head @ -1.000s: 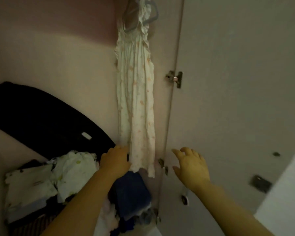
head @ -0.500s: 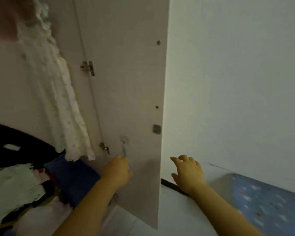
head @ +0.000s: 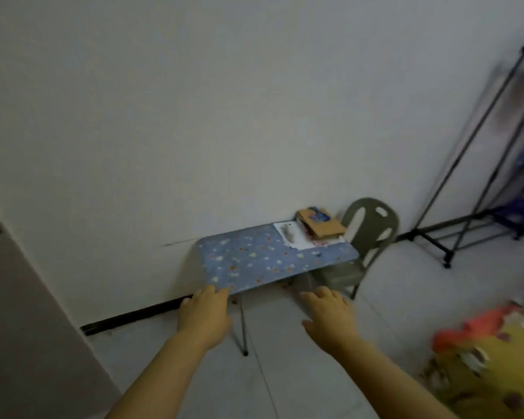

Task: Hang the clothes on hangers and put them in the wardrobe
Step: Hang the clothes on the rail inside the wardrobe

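Both my hands are held out in front of me over the tiled floor, and neither holds anything. My left hand [head: 204,316] has loose, slightly bent fingers. My right hand [head: 327,316] is spread with relaxed fingers. A pile of colourful cloth [head: 484,352], yellow and orange with a pattern, lies at the lower right, blurred. The edge of the wardrobe door [head: 28,313] shows at the lower left. The white dress and the wardrobe's inside are out of view.
A small folding table [head: 263,258] with a blue dotted top stands against the white wall, with cardboard boxes [head: 318,225] and papers on it. A grey plastic chair [head: 366,237] stands beside it. A dark metal clothes rack [head: 481,176] stands at the right.
The view has swung right, away from the wardrobe and the hung white dress, to the wall, table and rack. My left hand has come off the wardrobe door; both hands stay empty.
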`<state>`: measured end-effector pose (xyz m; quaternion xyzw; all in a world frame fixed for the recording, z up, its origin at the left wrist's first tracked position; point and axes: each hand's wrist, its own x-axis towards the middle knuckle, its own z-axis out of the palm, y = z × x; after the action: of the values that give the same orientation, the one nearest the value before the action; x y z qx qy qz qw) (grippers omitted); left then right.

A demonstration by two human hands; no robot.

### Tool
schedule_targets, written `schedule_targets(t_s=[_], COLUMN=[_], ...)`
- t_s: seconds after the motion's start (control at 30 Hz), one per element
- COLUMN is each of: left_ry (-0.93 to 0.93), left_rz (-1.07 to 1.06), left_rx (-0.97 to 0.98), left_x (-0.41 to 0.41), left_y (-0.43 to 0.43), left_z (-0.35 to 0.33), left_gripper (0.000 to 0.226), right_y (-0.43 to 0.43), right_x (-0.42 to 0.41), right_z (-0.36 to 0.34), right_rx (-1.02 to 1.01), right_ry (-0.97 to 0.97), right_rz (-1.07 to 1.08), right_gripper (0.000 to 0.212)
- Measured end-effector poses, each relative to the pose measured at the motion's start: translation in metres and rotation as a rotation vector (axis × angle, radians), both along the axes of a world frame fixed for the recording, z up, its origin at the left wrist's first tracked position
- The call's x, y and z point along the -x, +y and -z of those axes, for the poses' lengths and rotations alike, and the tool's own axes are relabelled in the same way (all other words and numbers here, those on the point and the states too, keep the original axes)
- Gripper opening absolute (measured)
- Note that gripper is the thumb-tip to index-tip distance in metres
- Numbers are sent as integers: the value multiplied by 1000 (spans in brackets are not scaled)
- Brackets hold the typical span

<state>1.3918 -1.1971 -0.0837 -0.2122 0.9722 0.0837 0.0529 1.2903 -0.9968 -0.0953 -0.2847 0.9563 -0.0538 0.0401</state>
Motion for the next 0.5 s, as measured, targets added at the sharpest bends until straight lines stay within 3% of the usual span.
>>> schedule_targets(t_s=[0.23, 0.4, 0.5], left_ry=[-36, -17, 6], left_rz=[377, 611, 727], left_rx=[39, 54, 47], left_x=[102, 157, 181], left_y=[188, 350, 446], left_z=[-5, -6, -6], left_gripper=[59, 54, 52], right_y=[216, 379, 470], right_x=[19, 24, 28], right_z=[1, 3, 4], right_rx=[8, 20, -14], right_ry=[10, -10, -8], right_rz=[370, 594, 686], right_gripper=[53, 41, 47])
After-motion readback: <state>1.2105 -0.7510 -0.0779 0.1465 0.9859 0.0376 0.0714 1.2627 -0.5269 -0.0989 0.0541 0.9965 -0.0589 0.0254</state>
